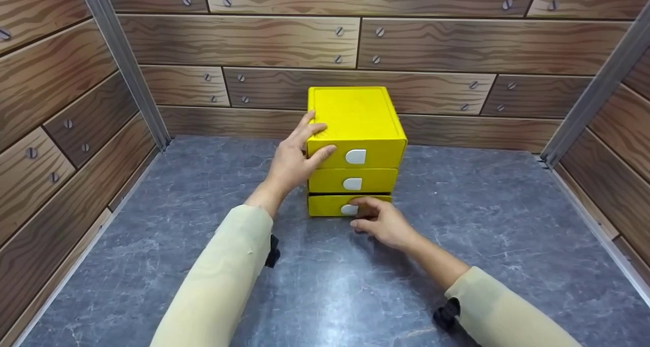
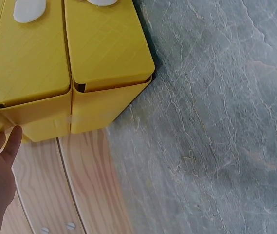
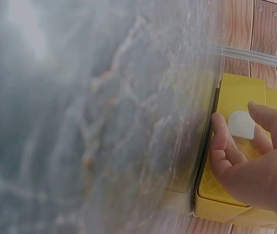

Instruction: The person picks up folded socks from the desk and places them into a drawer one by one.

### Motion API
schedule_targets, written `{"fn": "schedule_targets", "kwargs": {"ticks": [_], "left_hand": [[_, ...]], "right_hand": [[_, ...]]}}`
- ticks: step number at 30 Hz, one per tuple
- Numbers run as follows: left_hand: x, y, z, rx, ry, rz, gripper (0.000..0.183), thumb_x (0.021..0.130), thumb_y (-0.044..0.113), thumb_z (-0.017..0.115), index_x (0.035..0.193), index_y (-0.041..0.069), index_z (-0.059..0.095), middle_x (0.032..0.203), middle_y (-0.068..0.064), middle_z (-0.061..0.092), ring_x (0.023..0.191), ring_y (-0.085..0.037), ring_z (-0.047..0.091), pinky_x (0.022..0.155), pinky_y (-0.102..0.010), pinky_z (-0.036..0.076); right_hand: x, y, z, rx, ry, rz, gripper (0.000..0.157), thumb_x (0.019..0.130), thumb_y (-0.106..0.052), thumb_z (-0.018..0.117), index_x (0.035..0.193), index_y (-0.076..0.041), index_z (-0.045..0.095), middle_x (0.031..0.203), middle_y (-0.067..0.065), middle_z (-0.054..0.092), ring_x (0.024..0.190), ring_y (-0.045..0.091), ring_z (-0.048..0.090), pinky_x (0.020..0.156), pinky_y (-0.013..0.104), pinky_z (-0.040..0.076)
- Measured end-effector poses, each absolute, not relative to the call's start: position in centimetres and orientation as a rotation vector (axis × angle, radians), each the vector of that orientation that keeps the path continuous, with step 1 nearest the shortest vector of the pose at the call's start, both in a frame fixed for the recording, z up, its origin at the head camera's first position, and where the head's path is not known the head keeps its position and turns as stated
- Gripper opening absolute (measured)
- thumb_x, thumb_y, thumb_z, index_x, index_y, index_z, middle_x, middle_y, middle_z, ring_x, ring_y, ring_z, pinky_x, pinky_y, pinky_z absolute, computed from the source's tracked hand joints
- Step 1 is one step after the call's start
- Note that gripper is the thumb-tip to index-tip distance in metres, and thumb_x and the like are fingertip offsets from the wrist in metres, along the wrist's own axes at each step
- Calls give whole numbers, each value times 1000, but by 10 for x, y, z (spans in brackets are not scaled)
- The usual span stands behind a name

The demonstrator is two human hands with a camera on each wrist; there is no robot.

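Observation:
A yellow three-drawer box [image 1: 355, 113] stands on the grey floor, each drawer front bearing a white rounded tab. My left hand [image 1: 292, 159] rests against its upper left corner, fingers along the top edge and thumb on the top drawer front [image 1: 381, 155]. Low at the front, my right hand [image 1: 383, 225] is at the bottom drawer [image 1: 325, 206], where a thin dark gap shows along the upper edge. Its thumb and fingers stand spread around the white tab [image 3: 241, 125], with the index fingertip right at the tab's upper edge in the head view.
Wood-plank patterned walls [image 1: 284, 42] enclose the back and both sides. Metal corner posts [image 1: 124, 62] stand at the back left and back right. The floor [image 1: 203, 184] is grey and marbled. Black bands [image 1: 447, 314] sit at both sleeve cuffs.

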State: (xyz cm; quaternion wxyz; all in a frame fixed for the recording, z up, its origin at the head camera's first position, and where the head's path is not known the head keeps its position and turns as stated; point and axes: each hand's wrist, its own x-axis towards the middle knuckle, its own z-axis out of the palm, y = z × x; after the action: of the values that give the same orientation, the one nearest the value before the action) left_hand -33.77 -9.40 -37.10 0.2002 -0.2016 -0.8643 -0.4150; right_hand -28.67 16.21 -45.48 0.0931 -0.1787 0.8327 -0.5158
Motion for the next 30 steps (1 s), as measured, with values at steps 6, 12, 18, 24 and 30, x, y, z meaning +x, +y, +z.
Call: {"fn": "schedule_targets", "kwargs": {"ticks": [6, 12, 18, 24, 30], "left_hand": [[-338, -93, -371, -555, -2425, -1167, 59, 100, 54, 69, 151, 26, 59, 174, 13, 26, 152, -21, 41, 119, -41, 40], [-341, -92, -371, -568, -2404, -1172, 58, 100, 54, 69, 150, 25, 60, 174, 13, 27, 151, -22, 43, 118, -40, 41], [-341, -90, -373, -570, -2407, -1184, 58, 100, 53, 70, 150, 25, 60, 174, 12, 27, 151, -21, 42, 118, -40, 41], [-339, -89, -373, -574, -2429, -1189, 59, 100, 54, 69, 151, 26, 58, 174, 13, 25, 152, -22, 42, 117, -41, 43], [-339, -95, -367, -587, -2431, -1168, 59, 100, 54, 70, 151, 26, 60, 173, 11, 28, 152, -22, 42, 116, -41, 44]], "right_hand": [[-289, 163, -454, -486, 2495, -1495, 43, 100, -12, 75, 142, -10, 66, 119, 17, 72, 93, 24, 75, 74, 39, 59], [-292, 163, -454, -475, 2512, -1488, 44, 99, -14, 77, 142, -10, 66, 119, 15, 72, 91, 22, 74, 74, 41, 60], [-293, 165, -455, -479, 2515, -1501, 45, 99, -13, 77, 142, -8, 66, 122, 21, 71, 92, 22, 72, 73, 41, 60], [-290, 167, -456, -505, 2521, -1509, 45, 98, -12, 77, 142, -6, 66, 124, 24, 70, 92, 23, 71, 71, 40, 59], [-281, 172, -447, -538, 2530, -1478, 52, 100, -17, 76, 150, -8, 61, 138, 21, 67, 114, 31, 70, 81, 41, 61]]}}
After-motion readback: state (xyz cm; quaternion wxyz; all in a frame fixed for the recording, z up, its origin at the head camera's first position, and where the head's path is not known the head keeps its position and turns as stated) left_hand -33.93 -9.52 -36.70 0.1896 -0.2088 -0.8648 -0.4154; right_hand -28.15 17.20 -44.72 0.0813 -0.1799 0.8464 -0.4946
